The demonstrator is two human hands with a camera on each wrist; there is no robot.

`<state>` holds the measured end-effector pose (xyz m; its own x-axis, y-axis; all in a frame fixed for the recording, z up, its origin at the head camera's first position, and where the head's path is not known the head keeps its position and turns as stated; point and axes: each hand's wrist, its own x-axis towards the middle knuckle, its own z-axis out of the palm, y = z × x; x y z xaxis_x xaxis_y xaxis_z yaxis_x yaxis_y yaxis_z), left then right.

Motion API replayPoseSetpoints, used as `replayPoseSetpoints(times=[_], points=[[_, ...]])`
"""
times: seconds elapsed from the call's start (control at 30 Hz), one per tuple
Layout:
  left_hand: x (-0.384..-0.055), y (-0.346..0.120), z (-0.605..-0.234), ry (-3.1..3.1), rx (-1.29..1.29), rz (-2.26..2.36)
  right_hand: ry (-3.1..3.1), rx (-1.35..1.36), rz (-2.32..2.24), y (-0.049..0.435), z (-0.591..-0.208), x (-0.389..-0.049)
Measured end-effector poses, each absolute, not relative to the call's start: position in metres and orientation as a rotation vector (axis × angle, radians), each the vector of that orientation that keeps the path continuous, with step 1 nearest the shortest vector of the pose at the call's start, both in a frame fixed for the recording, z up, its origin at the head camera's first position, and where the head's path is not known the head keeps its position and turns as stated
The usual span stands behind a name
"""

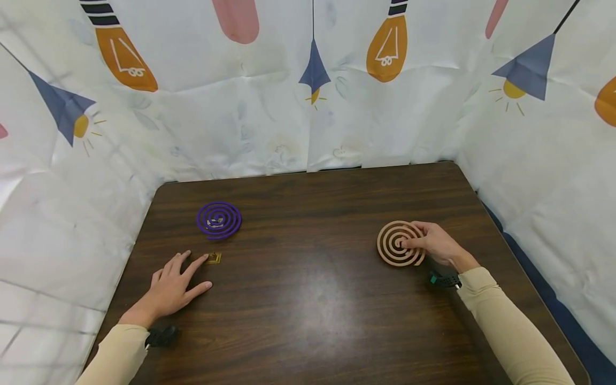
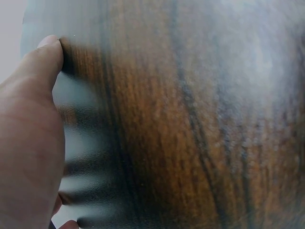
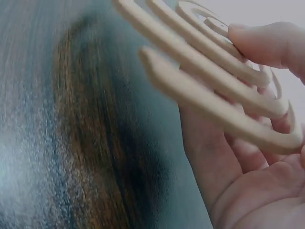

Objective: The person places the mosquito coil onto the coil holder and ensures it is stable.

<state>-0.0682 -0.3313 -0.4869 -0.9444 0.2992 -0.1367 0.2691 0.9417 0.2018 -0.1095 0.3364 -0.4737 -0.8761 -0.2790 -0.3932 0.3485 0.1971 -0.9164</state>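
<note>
My right hand point(image 1: 437, 243) holds a tan mosquito coil point(image 1: 395, 250), pinching it with the thumb near its centre and the fingers behind it. From the right wrist the coil point(image 3: 200, 78) shows tilted, with fingers visible through its gaps. On the left of the table my left hand point(image 1: 168, 286) lies with its fingers spread. Its index fingertip is right at a small gold-coloured metal piece point(image 1: 214, 258). Beyond that piece lies a purple mosquito coil point(image 1: 233, 231), with a small metallic piece point(image 1: 215, 221) showing at its middle. In the left wrist view the thumb point(image 2: 40, 67) shows near the tabletop.
A dark wood-grain table point(image 1: 308, 310) with rounded corners spans the scene. White cloth point(image 1: 269, 128) printed with lamps and bulbs hangs around its back and sides. Dark bands point(image 1: 162, 336) circle both wrists. Blue fabric point(image 1: 544, 283) shows past the right edge.
</note>
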Motion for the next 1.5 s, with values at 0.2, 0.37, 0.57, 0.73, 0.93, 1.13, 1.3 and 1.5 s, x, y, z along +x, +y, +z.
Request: replayPoseSetpoints(times=[0.2, 0.37, 0.57, 0.73, 0.93, 1.13, 1.3, 1.5], points=[[-0.069, -0.332, -0.486, 2.914, 0.422, 0.259, 2.028, 0.058, -1.700, 0.335, -0.474, -0.110], [-0.069, -0.331, -0.486, 2.920, 0.426, 0.253, 2.027, 0.060, -1.688, 0.332, -0.475, -0.111], [-0.069, -0.331, -0.485, 2.916, 0.420, 0.249, 2.025, 0.038, -1.704, 0.327, -0.476, -0.111], [-0.069, -0.331, -0.484, 2.910, 0.413, 0.255, 2.039, 0.023, -1.697, 0.324, -0.476, -0.112], [-0.069, -0.331, -0.484, 2.899, 0.398, 0.285, 2.022, 0.015, -1.684, 0.322, -0.477, -0.115], [-0.070, -0.332, -0.485, 2.901, 0.401, 0.293, 2.002, -0.017, -1.685, 0.318, -0.478, -0.117], [-0.070, -0.332, -0.486, 2.903, 0.405, 0.290, 2.014, -0.024, -1.675, 0.314, -0.478, -0.119], [-0.071, -0.334, -0.488, 2.905, 0.404, 0.279, 2.023, -0.039, -1.666, 0.309, -0.482, -0.123]])
